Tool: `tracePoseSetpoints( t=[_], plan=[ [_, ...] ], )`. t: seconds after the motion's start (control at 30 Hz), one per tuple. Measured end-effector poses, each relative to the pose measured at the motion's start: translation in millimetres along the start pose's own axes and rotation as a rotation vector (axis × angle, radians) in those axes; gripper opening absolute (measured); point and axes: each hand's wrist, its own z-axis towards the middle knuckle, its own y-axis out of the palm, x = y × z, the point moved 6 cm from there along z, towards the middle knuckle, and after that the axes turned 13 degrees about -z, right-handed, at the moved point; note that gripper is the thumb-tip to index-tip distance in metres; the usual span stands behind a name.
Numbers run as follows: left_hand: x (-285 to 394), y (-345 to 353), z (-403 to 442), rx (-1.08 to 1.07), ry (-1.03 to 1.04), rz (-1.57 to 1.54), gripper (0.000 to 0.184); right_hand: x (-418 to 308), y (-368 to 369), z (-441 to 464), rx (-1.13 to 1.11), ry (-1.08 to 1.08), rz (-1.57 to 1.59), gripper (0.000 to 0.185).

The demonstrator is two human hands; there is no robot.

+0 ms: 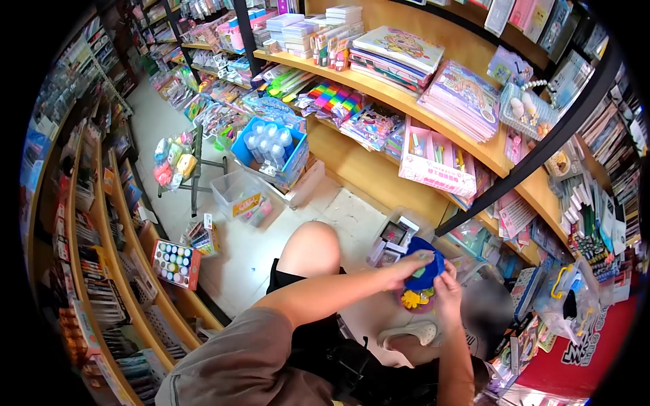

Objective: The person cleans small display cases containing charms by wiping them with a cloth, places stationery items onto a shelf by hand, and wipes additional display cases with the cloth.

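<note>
A deep blue round piece (434, 276), perhaps a lid or a pouch, is held up in front of me, a little right of the middle. My left hand (406, 268) reaches across it, fingers closed at its left side, with a small green patch showing beside the fingertips. At the right edge of the blue piece, my right hand (447, 289) pinches with thumb and fingers. Just below, a round tub with yellow shapes (414, 299) stands on the floor, partly covered by the blue piece and my hands.
Clear plastic boxes (386, 252) stand just beyond my hands. A blue bin of bottles (271, 145) and a clear tub (237, 196) sit further left. Wooden shelves (379, 78) with stationery rise ahead; more shelving curves along the left. A folding stool (196, 172) holds colourful packets.
</note>
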Motion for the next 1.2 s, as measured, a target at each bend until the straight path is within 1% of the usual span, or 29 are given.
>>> tracePoseSetpoints(
  t=[0.03, 0.07, 0.13, 0.23, 0.27, 0.33, 0.4, 0.43, 0.47, 0.5, 0.53, 0.57, 0.6, 0.63, 0.67, 0.73, 0.77, 0.8, 0.87, 0.9, 0.93, 1.0, 1.03, 1.07, 1.1, 1.13, 1.2],
  plan=[
    [-18, 8, -8, -0.039, -0.248, -0.296, 0.032, -13, 7, -7, 0.020, -0.038, -0.164, 0.032],
    [-23, 12, -7, -0.105, -0.224, -0.247, 0.032, -34, 15, -12, 0.004, -0.153, -0.437, 0.042],
    [-20, 29, -18, -0.127, -0.251, -0.264, 0.031, -39, 20, -17, 0.086, -0.152, -0.547, 0.054],
    [-35, 24, -10, -0.185, -0.312, -0.195, 0.028, -34, 11, -20, 0.181, -0.118, -0.610, 0.060],
    [-43, 16, 0, -0.188, -0.335, -0.203, 0.027, -31, 7, -16, 0.200, -0.123, -0.653, 0.061],
    [-19, 35, -24, -0.085, -0.277, -0.045, 0.028, -24, 3, -13, 0.235, 0.014, -0.598, 0.060],
    [-31, 14, -9, -0.253, -0.350, 0.008, 0.031, -7, -6, -7, 0.292, 0.113, -0.565, 0.057],
    [-30, 21, -15, -0.231, -0.400, -0.014, 0.033, -8, -10, -7, 0.334, 0.253, -0.522, 0.053],
    [-26, 27, -20, -0.205, -0.446, -0.033, 0.035, -4, -15, -5, 0.446, 0.247, -0.591, 0.050],
    [-22, 25, -18, -0.220, -0.440, -0.040, 0.042, -6, -16, -2, 0.465, 0.279, -0.636, 0.048],
    [-21, 17, -13, -0.190, -0.436, -0.006, 0.055, -7, -19, 1, 0.474, 0.309, -0.679, 0.047],
    [-20, 14, -10, -0.216, -0.449, -0.058, 0.061, 13, -26, 8, 0.451, 0.329, -0.672, 0.046],
    [-15, 15, -9, -0.239, -0.459, -0.111, 0.067, 11, -32, 13, 0.367, 0.463, -0.663, 0.044],
    [-6, 28, -17, -0.320, -0.508, -0.079, 0.079, 31, -39, 13, 0.402, 0.483, -0.579, 0.044],
    [-7, 26, -15, -0.357, -0.515, -0.128, 0.079, 54, -46, 14, 0.437, 0.499, -0.495, 0.045],
    [-8, 26, -12, -0.433, -0.522, -0.231, 0.078, 75, -52, 12, 0.552, 0.599, -0.197, 0.046],
    [-6, 23, -9, -0.452, -0.502, -0.209, 0.080, 85, -54, 10, 0.601, 0.644, -0.051, 0.047],
    [-3, 25, -8, -0.447, -0.484, -0.220, 0.080, 80, -56, 11, 0.612, 0.600, 0.015, 0.048],
    [5, 29, -5, -0.438, -0.438, -0.245, 0.079, 47, -61, 11, 0.626, 0.508, 0.140, 0.050],
    [8, 30, -4, -0.454, -0.426, -0.239, 0.075, 22, -61, 8, 0.550, 0.480, 0.161, 0.042],
    [8, 27, -2, -0.396, -0.391, -0.255, 0.072, 4, -60, 9, 0.545, 0.322, -0.061, 0.036],
    [5, 23, 3, -0.288, -0.329, -0.289, 0.066, -29, -35, 1, 0.519, -0.003, -0.503, 0.027],
    [2, 21, 5, -0.262, -0.304, -0.233, 0.058, -38, -14, -3, 0.451, -0.042, -0.613, 0.025],
    [-6, 10, 6, -0.158, -0.276, -0.212, 0.057, -44, 5, -6, 0.382, -0.079, -0.719, 0.024],
    [-10, 12, 2, -0.149, -0.296, -0.238, 0.053, -43, 8, -7, 0.431, -0.093, -0.794, 0.026],
    [-13, 15, -1, -0.140, -0.313, -0.266, 0.050, -35, 2, -6, 0.477, -0.025, -0.797, 0.027],
    [-19, 16, -6, -0.160, -0.330, -0.165, 0.062, -13, -17, -1, 0.573, 0.115, -0.797, 0.028]
  ],
)
